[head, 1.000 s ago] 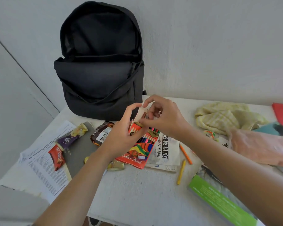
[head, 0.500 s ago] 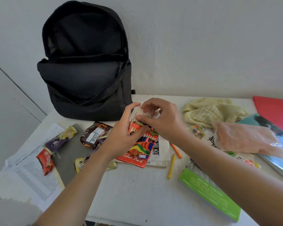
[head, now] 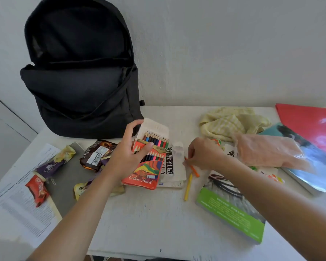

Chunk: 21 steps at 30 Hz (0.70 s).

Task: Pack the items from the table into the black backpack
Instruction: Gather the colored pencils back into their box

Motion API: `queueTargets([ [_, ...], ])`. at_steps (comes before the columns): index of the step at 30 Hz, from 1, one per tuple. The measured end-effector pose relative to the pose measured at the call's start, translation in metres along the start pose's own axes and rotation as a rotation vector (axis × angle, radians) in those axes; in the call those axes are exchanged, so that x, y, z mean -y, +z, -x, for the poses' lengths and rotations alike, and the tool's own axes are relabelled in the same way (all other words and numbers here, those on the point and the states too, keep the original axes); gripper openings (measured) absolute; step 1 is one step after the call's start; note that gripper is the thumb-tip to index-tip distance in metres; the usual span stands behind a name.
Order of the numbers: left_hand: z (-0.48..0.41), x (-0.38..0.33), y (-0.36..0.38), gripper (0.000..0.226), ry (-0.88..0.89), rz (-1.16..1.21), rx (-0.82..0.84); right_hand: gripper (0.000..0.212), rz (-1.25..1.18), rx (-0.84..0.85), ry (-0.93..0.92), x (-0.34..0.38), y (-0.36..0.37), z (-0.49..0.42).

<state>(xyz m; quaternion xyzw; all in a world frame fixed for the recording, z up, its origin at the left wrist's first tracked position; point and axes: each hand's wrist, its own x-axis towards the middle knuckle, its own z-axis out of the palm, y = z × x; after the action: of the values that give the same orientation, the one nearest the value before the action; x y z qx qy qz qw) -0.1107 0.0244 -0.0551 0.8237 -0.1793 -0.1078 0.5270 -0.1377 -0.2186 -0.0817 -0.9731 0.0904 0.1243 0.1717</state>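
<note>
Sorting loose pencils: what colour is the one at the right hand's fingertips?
The pencil is orange; head view.

Wht table (head: 149,219) w/ pale wall (head: 224,49) behind.

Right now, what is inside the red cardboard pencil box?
A row of coloured pencils shows at the open flap of the red cardboard pencil box. The cardboard covers their lower ends.

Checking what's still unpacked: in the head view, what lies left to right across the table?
red snack packet → brown chocolate wrapper → colour pencil box → yellow pencil → green book
</note>
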Motion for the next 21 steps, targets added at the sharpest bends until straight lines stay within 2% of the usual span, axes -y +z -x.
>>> queueTargets([
  [6, -0.005, -0.003, 0.01, 0.055, 0.0, 0.069, 0.041, 0.021, 0.122, 0.012, -0.034, 0.005, 0.002, 0.009],
  [9, -0.005, -0.005, 0.012, 0.055, 0.005, 0.071, 0.043, 0.019, 0.092, 0.031, -0.038, 0.006, -0.001, 0.01],
  [11, -0.005, -0.008, 0.011, 0.055, 0.007, 0.059, 0.039, 0.015, -0.061, -0.013, -0.021, 0.005, -0.004, 0.009],
  [13, -0.005, -0.01, 0.009, 0.056, 0.01, 0.034, 0.024, 0.014, -0.316, -0.131, 0.008, 0.009, -0.011, 0.007],
  [15, -0.006, -0.013, 0.008, 0.057, 0.009, -0.003, 0.009, 0.009, -0.672, -0.212, 0.015, 0.018, -0.023, 0.005],
  [17, -0.006, -0.015, 0.007, 0.059, 0.005, -0.043, 0.0, 0.011, -1.03, -0.21, -0.04, 0.03, -0.037, 0.009],
  [18, -0.006, -0.016, 0.007, 0.059, 0.002, -0.054, 0.001, 0.017, -1.137, -0.219, -0.086, 0.035, -0.044, 0.011],
  [21, -0.005, -0.023, 0.008, 0.059, 0.0, -0.078, 0.008, 0.028, -1.258, -0.292, -0.197, 0.049, -0.059, 0.017],
])
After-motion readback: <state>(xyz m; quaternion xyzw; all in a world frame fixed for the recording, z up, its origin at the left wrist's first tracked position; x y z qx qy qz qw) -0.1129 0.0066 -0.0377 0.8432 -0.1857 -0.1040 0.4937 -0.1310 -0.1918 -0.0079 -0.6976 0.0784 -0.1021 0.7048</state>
